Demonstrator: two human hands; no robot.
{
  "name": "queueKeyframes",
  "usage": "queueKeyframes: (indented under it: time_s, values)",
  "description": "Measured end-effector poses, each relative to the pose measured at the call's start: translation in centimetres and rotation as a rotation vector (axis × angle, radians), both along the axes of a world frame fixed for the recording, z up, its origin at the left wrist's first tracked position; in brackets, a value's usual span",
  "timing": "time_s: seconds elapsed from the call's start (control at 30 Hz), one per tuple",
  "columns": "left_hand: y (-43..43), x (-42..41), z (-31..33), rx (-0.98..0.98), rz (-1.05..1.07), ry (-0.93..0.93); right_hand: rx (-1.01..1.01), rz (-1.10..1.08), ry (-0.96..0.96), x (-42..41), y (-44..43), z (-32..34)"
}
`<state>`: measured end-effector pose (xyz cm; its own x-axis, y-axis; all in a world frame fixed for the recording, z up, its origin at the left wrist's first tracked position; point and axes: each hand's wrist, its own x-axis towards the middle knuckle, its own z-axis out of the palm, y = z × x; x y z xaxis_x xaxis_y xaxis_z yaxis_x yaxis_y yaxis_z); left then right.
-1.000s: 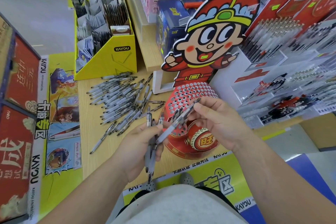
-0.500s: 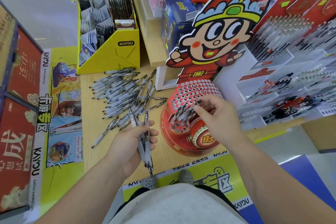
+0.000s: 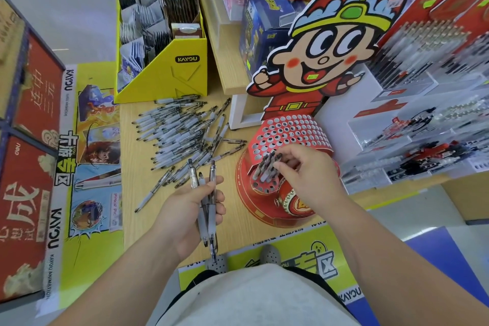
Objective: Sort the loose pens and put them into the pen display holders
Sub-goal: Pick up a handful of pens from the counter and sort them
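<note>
A heap of loose clear-barrelled pens point(image 3: 182, 135) lies on the wooden counter. To its right stands a red cartoon-figure pen holder point(image 3: 288, 135) whose skirt is dotted with round holes; a few pens point(image 3: 264, 167) stand in its lower left holes. My left hand point(image 3: 185, 214) is closed around a small bundle of pens point(image 3: 205, 201), held upright in front of the holder. My right hand point(image 3: 304, 174) rests on the holder, its fingertips pinching the top of a pen point(image 3: 276, 159) seated in a hole.
A yellow KAYOU card display box point(image 3: 169, 71) stands behind the pen heap. Acrylic racks of boxed pens point(image 3: 423, 124) fill the right side. Red boxes point(image 3: 29, 140) line the left edge. A raised wooden shelf point(image 3: 227, 55) with toy boxes runs behind the holder.
My right hand took one pen from the bundle in my left hand and carried it to the holder's holes, where it now stands. My left hand moved slightly left with the remaining pens.
</note>
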<state>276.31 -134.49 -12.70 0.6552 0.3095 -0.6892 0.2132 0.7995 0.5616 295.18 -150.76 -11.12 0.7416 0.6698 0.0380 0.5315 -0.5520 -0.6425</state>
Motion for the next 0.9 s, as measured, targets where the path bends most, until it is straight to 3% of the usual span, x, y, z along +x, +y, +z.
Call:
queueKeyframes:
  time_s: [0.33, 0.9]
  values:
    - [0.31, 0.5, -0.14, -0.005, -0.002, -0.009, -0.051, 0.01, 0.002, -0.04, 0.31, -0.06]
    - [0.15, 0.84, 0.04, 0.005, -0.037, -0.022, -0.272, 0.099, -0.203, -0.36, 0.87, -0.43]
